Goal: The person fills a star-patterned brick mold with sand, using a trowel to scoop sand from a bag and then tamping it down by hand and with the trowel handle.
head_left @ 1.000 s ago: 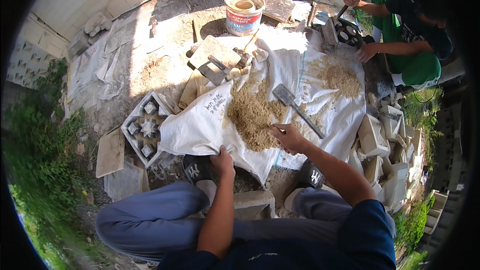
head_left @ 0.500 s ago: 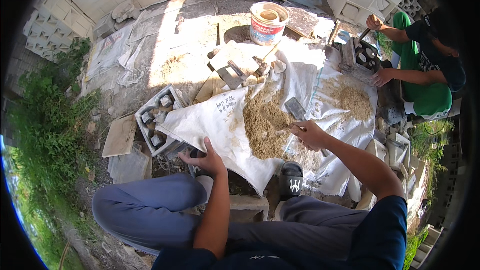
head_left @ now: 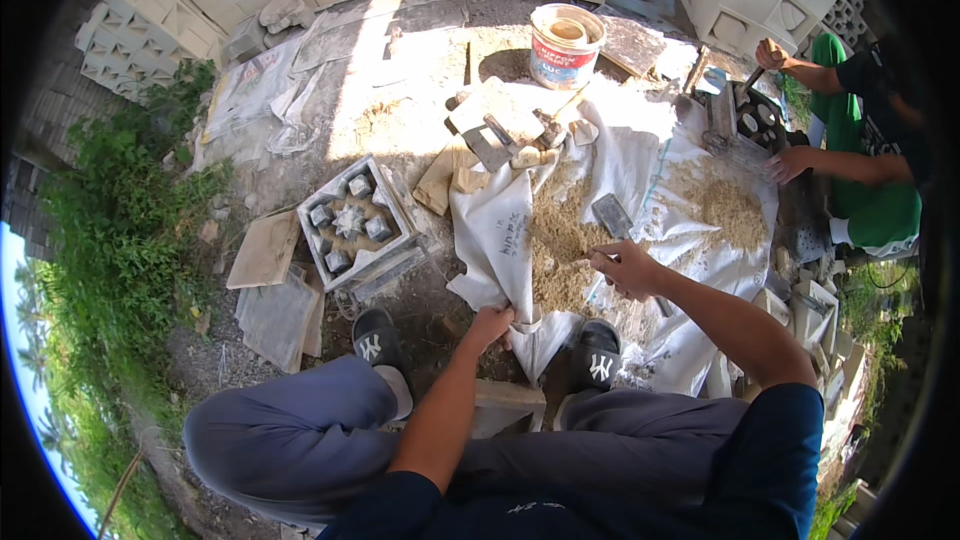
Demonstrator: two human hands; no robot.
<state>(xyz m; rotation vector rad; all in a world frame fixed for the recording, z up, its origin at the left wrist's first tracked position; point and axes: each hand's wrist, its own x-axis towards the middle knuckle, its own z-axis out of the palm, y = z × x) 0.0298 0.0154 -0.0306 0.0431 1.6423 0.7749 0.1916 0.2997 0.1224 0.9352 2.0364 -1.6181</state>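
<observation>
My left hand (head_left: 490, 328) is closed on the near edge of a white woven sack sheet (head_left: 500, 240), which folds up against a heap of damp brown sand mix (head_left: 565, 260). My right hand (head_left: 625, 270) grips a trowel at the right side of the heap; how its fingers wrap the handle is partly hidden. A flat grey metal blade (head_left: 612, 215) shows just beyond the fingers. Left of the sheet lies a square mould (head_left: 367, 225), with several grey blocks and a star-shaped centre inside.
A paint bucket (head_left: 567, 48) stands at the back. Flat tiles (head_left: 275, 310) lie left of the mould. Boards and a hand tool (head_left: 500, 130) rest behind the sheet. At the right a co-worker's hand (head_left: 790, 162) is by another mould. My sandalled feet flank a block.
My left hand has moved right and closed on the sheet edge. The sheet has been drawn off the mould toward the sand, uncovering the mould. My right hand stays by the heap.
</observation>
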